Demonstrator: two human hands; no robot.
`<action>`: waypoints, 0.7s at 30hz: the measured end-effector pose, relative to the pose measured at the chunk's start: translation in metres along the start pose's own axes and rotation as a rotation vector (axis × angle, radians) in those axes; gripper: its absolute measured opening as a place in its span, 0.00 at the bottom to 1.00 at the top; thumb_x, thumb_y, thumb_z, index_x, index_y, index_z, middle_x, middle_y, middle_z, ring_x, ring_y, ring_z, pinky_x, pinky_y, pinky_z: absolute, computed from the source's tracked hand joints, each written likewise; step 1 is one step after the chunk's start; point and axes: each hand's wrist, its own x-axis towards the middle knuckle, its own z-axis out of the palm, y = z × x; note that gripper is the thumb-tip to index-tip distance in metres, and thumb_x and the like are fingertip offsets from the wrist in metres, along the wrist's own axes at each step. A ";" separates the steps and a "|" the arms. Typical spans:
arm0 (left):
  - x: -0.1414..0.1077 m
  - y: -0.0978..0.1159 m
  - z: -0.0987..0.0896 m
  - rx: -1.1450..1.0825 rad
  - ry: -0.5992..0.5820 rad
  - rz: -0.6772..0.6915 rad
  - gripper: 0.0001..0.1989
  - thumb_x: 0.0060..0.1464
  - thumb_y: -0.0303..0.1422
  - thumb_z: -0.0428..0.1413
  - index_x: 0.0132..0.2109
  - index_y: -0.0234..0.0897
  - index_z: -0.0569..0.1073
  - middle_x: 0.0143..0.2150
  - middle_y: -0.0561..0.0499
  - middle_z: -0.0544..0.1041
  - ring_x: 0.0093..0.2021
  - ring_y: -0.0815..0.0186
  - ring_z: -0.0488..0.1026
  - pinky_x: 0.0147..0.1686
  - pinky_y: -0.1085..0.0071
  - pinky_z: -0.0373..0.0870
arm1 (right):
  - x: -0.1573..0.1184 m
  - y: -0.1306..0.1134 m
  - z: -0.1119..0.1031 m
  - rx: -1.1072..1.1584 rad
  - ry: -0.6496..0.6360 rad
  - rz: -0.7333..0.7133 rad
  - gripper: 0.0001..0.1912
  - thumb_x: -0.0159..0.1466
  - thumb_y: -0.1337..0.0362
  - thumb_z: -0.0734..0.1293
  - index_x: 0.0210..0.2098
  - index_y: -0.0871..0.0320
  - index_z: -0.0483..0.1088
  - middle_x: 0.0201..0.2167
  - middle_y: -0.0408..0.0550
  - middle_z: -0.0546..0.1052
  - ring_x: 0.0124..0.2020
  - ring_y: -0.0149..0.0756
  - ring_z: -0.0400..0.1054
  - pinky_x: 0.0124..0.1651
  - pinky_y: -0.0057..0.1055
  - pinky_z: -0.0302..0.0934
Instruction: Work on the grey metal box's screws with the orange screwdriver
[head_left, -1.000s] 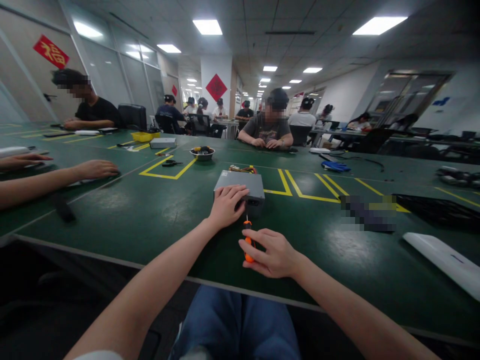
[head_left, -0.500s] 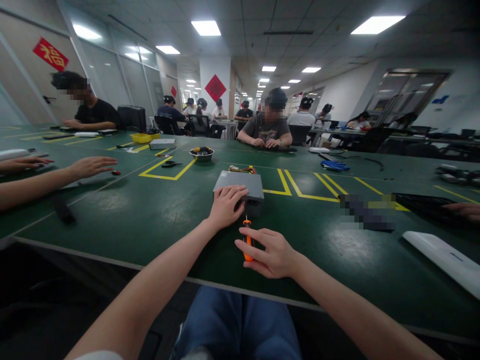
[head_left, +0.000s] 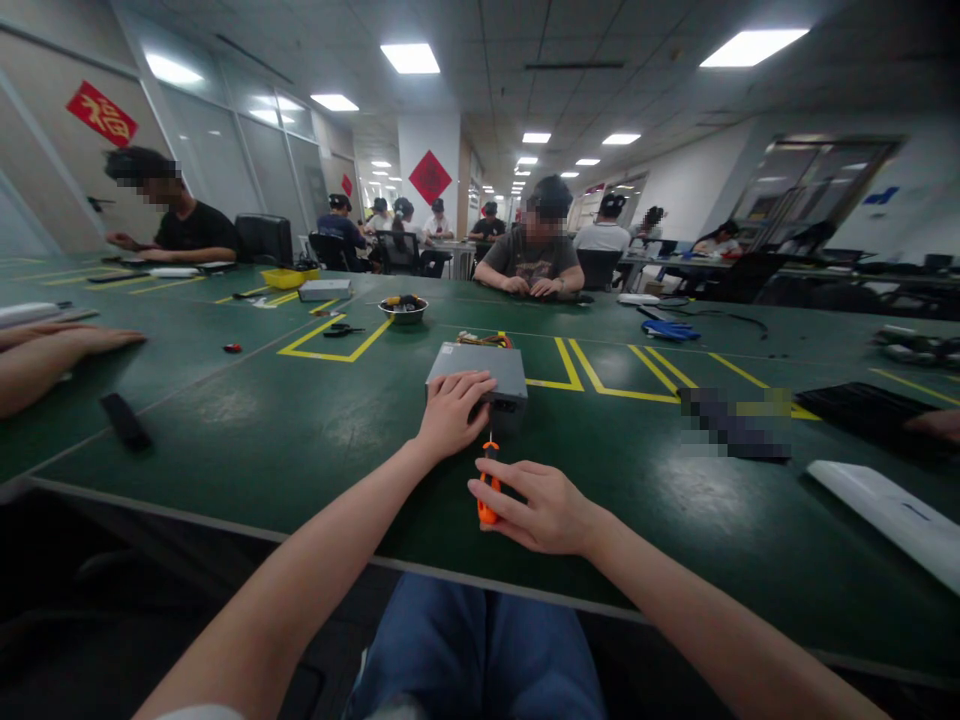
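Observation:
A grey metal computer power supply unit (head_left: 484,362) sits on the green table in front of me, its socket side facing me and coloured wires at its far edge. My left hand (head_left: 454,415) grips its near left corner, fingers over the top and thumb down by the front face. In my right hand (head_left: 536,505) is an orange-and-black screwdriver (head_left: 489,500), held between thumb and fingers near the table's front edge. Its shaft points away from me, toward the unit's front. I cannot tell whether the tip touches the unit.
Yellow tape lines mark the green table (head_left: 337,420). Beyond the unit stands a metal bowl (head_left: 403,310) with tools. A black object (head_left: 125,422) lies at left, a white casing (head_left: 889,515) at right. Co-workers' hands (head_left: 67,350) rest at far left; another person (head_left: 532,250) sits opposite.
The screwdriver's handle has shifted slightly left in my right hand. My left hand stays on the power supply unit. At left, the co-worker's hands have drawn back to the left.

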 end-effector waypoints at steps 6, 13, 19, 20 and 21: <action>0.000 0.000 -0.001 0.004 -0.005 0.001 0.17 0.56 0.32 0.49 0.53 0.44 0.66 0.56 0.52 0.69 0.56 0.62 0.63 0.52 0.61 0.52 | -0.004 0.002 0.004 0.042 0.127 0.040 0.14 0.60 0.59 0.65 0.40 0.62 0.61 0.41 0.60 0.75 0.34 0.34 0.72 0.34 0.28 0.68; 0.000 0.001 -0.002 0.013 -0.005 0.016 0.17 0.56 0.32 0.48 0.53 0.44 0.66 0.56 0.51 0.69 0.56 0.62 0.62 0.53 0.60 0.52 | -0.003 0.001 0.000 -0.010 -0.058 0.021 0.17 0.62 0.67 0.59 0.50 0.61 0.61 0.46 0.59 0.72 0.40 0.36 0.71 0.40 0.31 0.67; -0.002 0.001 -0.001 0.037 -0.001 0.003 0.19 0.55 0.32 0.49 0.55 0.44 0.64 0.57 0.49 0.67 0.56 0.61 0.61 0.54 0.60 0.52 | -0.006 0.005 0.005 -0.005 0.085 0.065 0.08 0.62 0.64 0.63 0.39 0.60 0.61 0.42 0.58 0.74 0.32 0.32 0.71 0.34 0.28 0.67; -0.002 0.002 -0.001 0.041 0.003 -0.011 0.20 0.55 0.32 0.50 0.55 0.43 0.63 0.56 0.49 0.67 0.56 0.60 0.61 0.54 0.60 0.52 | -0.006 0.005 0.005 0.006 0.100 0.078 0.09 0.61 0.63 0.64 0.38 0.60 0.61 0.41 0.58 0.75 0.32 0.33 0.71 0.34 0.28 0.67; -0.003 0.002 -0.001 0.047 0.010 -0.029 0.20 0.54 0.32 0.51 0.55 0.43 0.63 0.56 0.48 0.67 0.56 0.59 0.61 0.54 0.59 0.52 | -0.006 0.005 0.004 0.012 0.104 0.092 0.09 0.61 0.62 0.64 0.38 0.59 0.60 0.40 0.57 0.75 0.33 0.33 0.72 0.34 0.28 0.67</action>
